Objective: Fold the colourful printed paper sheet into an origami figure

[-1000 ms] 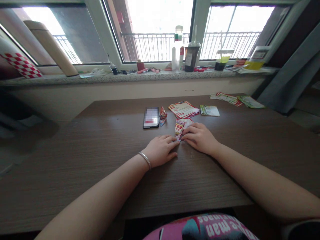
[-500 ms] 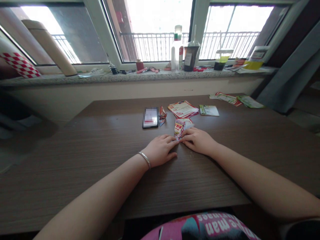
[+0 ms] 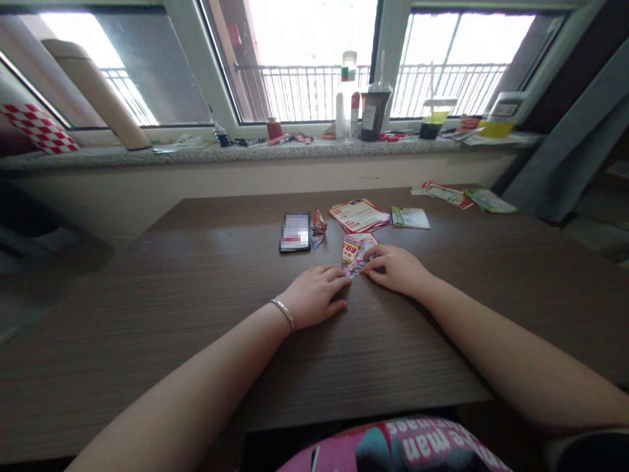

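Observation:
A folded piece of printed red and white paper [image 3: 354, 251] lies on the brown wooden table [image 3: 196, 295]. My left hand [image 3: 317, 296], with a silver bracelet at the wrist, rests on the table and its fingertips press the paper's near tip. My right hand [image 3: 397, 269] lies over the paper's right side, fingers stretched flat and pressing it down. Just beyond the paper sit a small folded paper figure [image 3: 319, 228] and a dark phone [image 3: 295, 232].
A stack of red and white leaflets [image 3: 360, 215] and a green leaflet [image 3: 410, 217] lie beyond my hands, with more leaflets [image 3: 449, 194] at the far right. The window sill [image 3: 246, 152] carries bottles, cups and small items. A grey curtain [image 3: 570, 144] hangs at right.
My right hand has slid a little up along the folded paper's right edge. The left hand has stayed at the paper's tip.

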`<action>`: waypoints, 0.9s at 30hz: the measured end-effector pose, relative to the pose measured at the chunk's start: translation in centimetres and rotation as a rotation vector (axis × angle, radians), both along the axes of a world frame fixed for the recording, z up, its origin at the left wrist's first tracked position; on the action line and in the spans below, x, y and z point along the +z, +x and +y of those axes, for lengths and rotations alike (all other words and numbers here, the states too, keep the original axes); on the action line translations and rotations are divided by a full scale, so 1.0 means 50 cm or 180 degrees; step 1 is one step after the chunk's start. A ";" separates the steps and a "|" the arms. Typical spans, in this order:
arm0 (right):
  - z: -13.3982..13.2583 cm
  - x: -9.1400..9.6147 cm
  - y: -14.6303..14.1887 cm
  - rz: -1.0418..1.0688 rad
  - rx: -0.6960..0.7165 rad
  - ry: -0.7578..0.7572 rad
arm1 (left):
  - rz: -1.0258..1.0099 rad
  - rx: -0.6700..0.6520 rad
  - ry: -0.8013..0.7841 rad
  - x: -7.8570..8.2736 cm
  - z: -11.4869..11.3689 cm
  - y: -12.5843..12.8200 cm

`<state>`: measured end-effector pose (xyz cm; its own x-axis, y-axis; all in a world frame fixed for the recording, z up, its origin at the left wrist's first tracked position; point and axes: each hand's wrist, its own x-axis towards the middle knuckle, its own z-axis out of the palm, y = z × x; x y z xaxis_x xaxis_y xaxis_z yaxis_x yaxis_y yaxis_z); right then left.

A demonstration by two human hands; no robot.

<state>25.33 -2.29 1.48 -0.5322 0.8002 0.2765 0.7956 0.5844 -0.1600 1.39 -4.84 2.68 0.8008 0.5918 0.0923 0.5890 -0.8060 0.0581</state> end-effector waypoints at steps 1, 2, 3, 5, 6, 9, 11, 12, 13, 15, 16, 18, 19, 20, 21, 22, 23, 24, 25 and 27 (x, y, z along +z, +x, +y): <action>0.002 0.001 0.003 -0.0013 -0.0036 -0.0007 | -0.0003 -0.0004 -0.0011 0.001 0.000 0.000; 0.004 0.003 0.006 -0.0027 -0.0077 -0.0014 | -0.0004 -0.0006 -0.0023 0.002 -0.001 0.000; 0.005 0.004 0.009 -0.0043 -0.0116 -0.0021 | -0.0004 -0.0009 -0.0036 0.003 -0.001 0.000; 0.009 0.005 0.015 -0.0069 -0.0192 -0.0030 | 0.0001 -0.0007 -0.0060 0.004 -0.001 -0.001; 0.011 0.005 0.019 -0.0078 -0.0232 -0.0030 | 0.0004 -0.0007 -0.0072 0.005 -0.001 -0.001; 0.018 0.004 0.031 -0.0110 -0.0373 -0.0034 | -0.0005 -0.0008 -0.0112 0.004 0.000 -0.001; 0.022 0.003 0.040 -0.0144 -0.0444 -0.0063 | -0.0026 -0.0014 -0.0135 0.003 0.001 -0.002; 0.024 0.003 0.045 -0.0159 -0.0476 -0.0079 | -0.0038 -0.0020 -0.0148 0.002 0.001 -0.002; 0.026 0.003 0.049 -0.0172 -0.0508 -0.0085 | -0.0050 -0.0030 -0.0166 0.002 0.002 -0.002; 0.028 0.004 0.055 -0.0196 -0.0570 -0.0077 | -0.0071 -0.0053 -0.0204 0.003 0.003 -0.002; 0.029 0.006 0.057 -0.0212 -0.0599 -0.0072 | -0.0080 -0.0058 -0.0221 0.004 0.003 -0.001; 0.029 0.009 0.060 -0.0253 -0.0642 -0.0067 | -0.0094 -0.0054 -0.0252 0.007 0.003 -0.001; 0.028 0.010 0.060 -0.0275 -0.0658 -0.0068 | -0.0095 -0.0053 -0.0270 0.008 0.003 0.000; 0.027 0.011 0.061 -0.0292 -0.0675 -0.0065 | -0.0094 -0.0055 -0.0291 0.010 0.003 0.000; 0.026 0.012 0.062 -0.0303 -0.0692 -0.0058 | -0.0094 -0.0061 -0.0313 0.012 0.003 0.001; 0.026 0.012 0.062 -0.0311 -0.0707 -0.0050 | -0.0093 -0.0069 -0.0331 0.013 0.003 0.001; 0.025 0.011 0.063 -0.0321 -0.0723 -0.0049 | -0.0090 -0.0078 -0.0347 0.013 0.003 0.002; 0.026 0.010 0.064 -0.0332 -0.0744 -0.0053 | -0.0090 -0.0079 -0.0356 0.013 0.004 0.002; 0.026 0.009 0.066 -0.0347 -0.0774 -0.0065 | -0.0089 -0.0075 -0.0363 0.012 0.005 0.002; 0.029 0.006 0.068 -0.0387 -0.0862 -0.0097 | -0.0089 -0.0065 -0.0381 0.009 0.007 0.001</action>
